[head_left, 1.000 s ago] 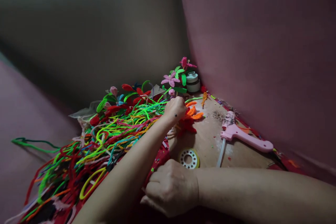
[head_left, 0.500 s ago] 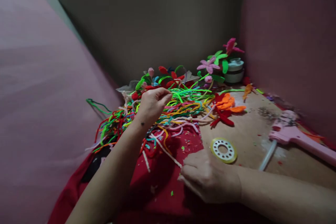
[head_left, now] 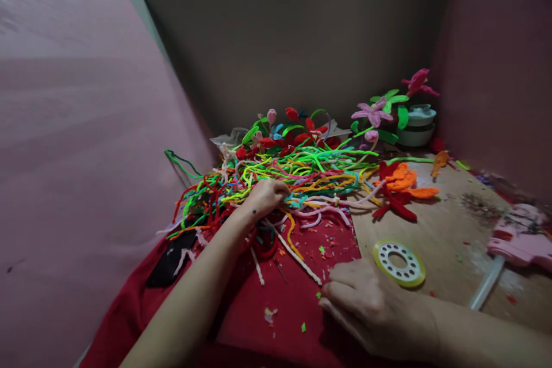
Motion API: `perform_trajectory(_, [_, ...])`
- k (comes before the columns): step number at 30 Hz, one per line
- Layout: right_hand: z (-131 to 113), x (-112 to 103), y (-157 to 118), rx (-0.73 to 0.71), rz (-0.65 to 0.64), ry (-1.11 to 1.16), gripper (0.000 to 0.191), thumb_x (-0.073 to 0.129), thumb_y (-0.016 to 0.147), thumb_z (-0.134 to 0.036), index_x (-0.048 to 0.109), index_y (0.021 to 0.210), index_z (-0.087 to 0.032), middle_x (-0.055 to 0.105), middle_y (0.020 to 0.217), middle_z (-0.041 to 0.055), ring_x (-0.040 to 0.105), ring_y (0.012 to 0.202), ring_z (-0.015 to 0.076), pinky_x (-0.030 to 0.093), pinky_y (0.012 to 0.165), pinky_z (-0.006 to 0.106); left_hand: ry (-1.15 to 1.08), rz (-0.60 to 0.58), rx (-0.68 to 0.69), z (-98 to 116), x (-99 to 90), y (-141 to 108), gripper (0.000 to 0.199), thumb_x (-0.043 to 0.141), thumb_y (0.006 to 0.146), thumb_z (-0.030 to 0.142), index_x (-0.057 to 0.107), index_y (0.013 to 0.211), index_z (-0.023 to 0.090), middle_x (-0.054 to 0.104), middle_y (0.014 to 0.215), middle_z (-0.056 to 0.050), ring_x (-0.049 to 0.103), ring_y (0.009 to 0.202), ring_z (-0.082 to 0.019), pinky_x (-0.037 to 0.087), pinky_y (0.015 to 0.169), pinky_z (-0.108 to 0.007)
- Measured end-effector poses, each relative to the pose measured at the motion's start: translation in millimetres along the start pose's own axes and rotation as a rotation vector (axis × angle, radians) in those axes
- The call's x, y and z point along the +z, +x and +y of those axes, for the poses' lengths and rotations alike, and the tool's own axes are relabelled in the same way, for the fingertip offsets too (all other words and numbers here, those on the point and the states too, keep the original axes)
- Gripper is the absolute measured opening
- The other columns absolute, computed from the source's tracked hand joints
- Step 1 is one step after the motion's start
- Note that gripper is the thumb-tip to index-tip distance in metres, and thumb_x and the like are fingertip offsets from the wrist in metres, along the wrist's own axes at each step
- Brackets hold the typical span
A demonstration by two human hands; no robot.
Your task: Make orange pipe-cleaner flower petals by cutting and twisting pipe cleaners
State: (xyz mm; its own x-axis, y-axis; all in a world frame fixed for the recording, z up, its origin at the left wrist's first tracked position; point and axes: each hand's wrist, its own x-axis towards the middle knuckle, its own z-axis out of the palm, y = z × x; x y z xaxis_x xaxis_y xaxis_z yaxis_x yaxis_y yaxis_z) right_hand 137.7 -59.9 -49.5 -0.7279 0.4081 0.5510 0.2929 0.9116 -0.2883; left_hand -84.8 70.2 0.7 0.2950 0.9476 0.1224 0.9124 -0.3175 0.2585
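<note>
My left hand (head_left: 268,195) is down at the front of a large pile of coloured pipe cleaners (head_left: 310,161). Its fingers are pinched together by some turquoise and yellow stems, and what lies between them is hidden. Over the red cloth, my right hand (head_left: 371,305) is closed with the fingers curled together; their tips face away, so I cannot make out what they hold. Just left of its fingertips lies the end of a white pipe cleaner (head_left: 297,252) that runs back toward the pile.
A yellow tape roll (head_left: 399,263) and a pink glue gun (head_left: 520,233) with a glue stick lie on the brown board (head_left: 448,264). Orange and red fuzzy petals (head_left: 401,184) sit beyond. Pipe-cleaner flowers (head_left: 373,112) stand near a pale pot (head_left: 416,126). Scraps litter the red cloth (head_left: 241,310).
My left hand has come down from above the pile to its front edge. The view has swung left, so things sit farther right. My right hand stays low over the cloth.
</note>
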Motion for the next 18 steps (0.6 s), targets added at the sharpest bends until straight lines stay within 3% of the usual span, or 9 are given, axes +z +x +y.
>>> perform_trajectory(2, [-0.1,-0.5,0.9,-0.006,-0.006,0.005,0.022,0.044,0.084,-0.015,0.053,0.064,-0.015,0.056,0.058,0.0016,0.043,0.052,0.0116,0.026,0.049,0.028,0.039,-0.027,0.028,4.1,1.1,-0.3,0.022,0.051,0.069,0.016,0.071,0.076,0.020,0.070,0.074,-0.003,0.061,0.072,-0.016,0.044,0.068,-0.022])
perform_trajectory(8, [-0.3,-2.7,4.1,-0.011,0.004,0.002,0.022,0.044,0.083,-0.014,0.053,0.063,-0.016,0.056,0.057,0.0020,0.044,0.050,0.0116,0.027,0.048,0.028,0.126,-0.021,0.092,20.0,8.1,18.7,0.029,0.048,0.072,0.015,0.068,0.091,0.023,0.067,0.091,-0.004,0.060,0.082,-0.016,0.041,0.070,-0.023])
perform_trajectory(14, [0.8,-5.8,5.5,0.007,-0.005,-0.026,0.022,0.044,0.083,-0.014,0.054,0.063,-0.016,0.058,0.058,0.0025,0.046,0.050,0.0118,0.028,0.048,0.028,0.217,-0.083,0.080,20.0,23.5,41.3,0.019,0.055,0.065,0.015,0.070,0.073,0.023,0.064,0.074,-0.005,0.059,0.074,-0.019,0.039,0.063,-0.025])
perform_trajectory(18, [1.9,-5.1,5.0,-0.001,-0.005,-0.019,0.023,0.044,0.083,-0.016,0.054,0.062,-0.016,0.057,0.057,0.0026,0.045,0.049,0.0117,0.027,0.047,0.028,0.209,-0.054,0.070,18.4,26.2,39.5,0.013,0.058,0.062,0.016,0.069,0.069,0.020,0.063,0.080,-0.008,0.058,0.080,-0.021,0.039,0.066,-0.026])
